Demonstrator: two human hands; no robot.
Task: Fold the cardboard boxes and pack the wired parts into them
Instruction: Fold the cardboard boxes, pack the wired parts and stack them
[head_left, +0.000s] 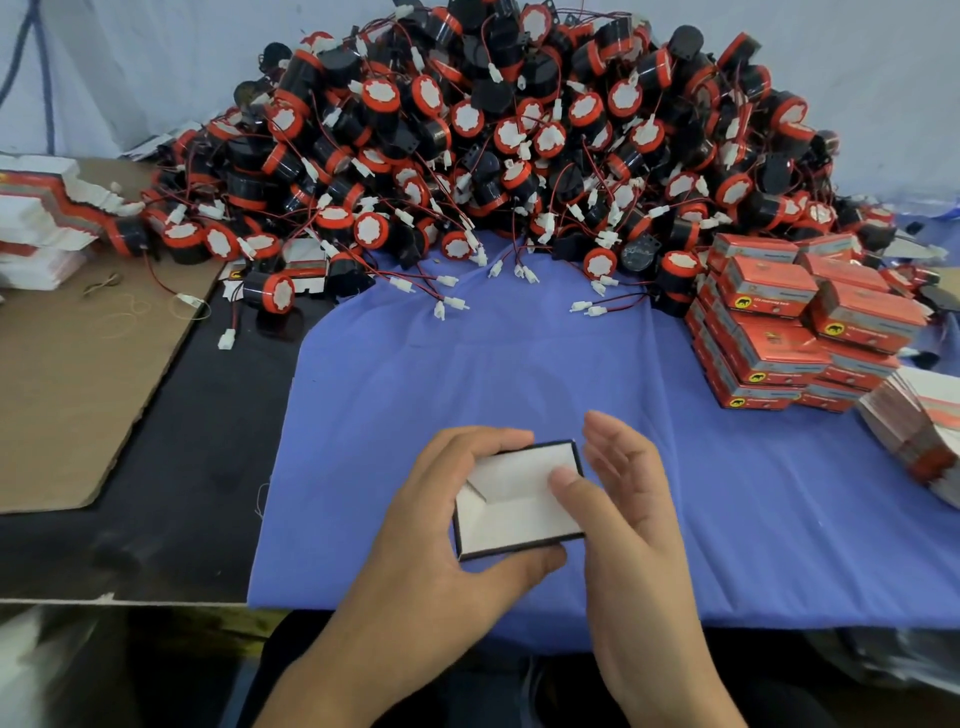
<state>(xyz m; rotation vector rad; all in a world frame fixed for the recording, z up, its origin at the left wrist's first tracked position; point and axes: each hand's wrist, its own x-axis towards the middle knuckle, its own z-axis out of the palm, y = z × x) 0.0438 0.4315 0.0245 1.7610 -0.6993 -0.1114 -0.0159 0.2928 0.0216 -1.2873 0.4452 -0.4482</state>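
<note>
A black bench (171, 467) carries everything, with a blue cloth (493, 364) spread over its middle and right. Along the back, a huge heap of wired parts (493, 130) rises against the wall. They are round black-and-red units with white faces, trailing thin red and black leads that end in white plugs. Some of the plugs spill forward onto the cloth.

A brown cardboard sheet (67, 389) lies flat on the left of the bench. A few rubber bands (130, 306) are scattered on it. On the right, closed red boxes (779, 322) are stacked in a loose pile at the foot of the heap. One bundle of flat box blanks (41, 218) sits at the far left, and another bundle (919, 431) sits at the right edge.

Over the near part of the cloth, the left hand (431, 530) holds a small cardboard box (519, 504) with its white inside facing up. Its fingers curl over the far edge and its thumb hooks under the near edge. The right hand (634, 499) is just beside the box. Its fingers are straight and released, and only the thumb rests on a white inner flap.
</note>
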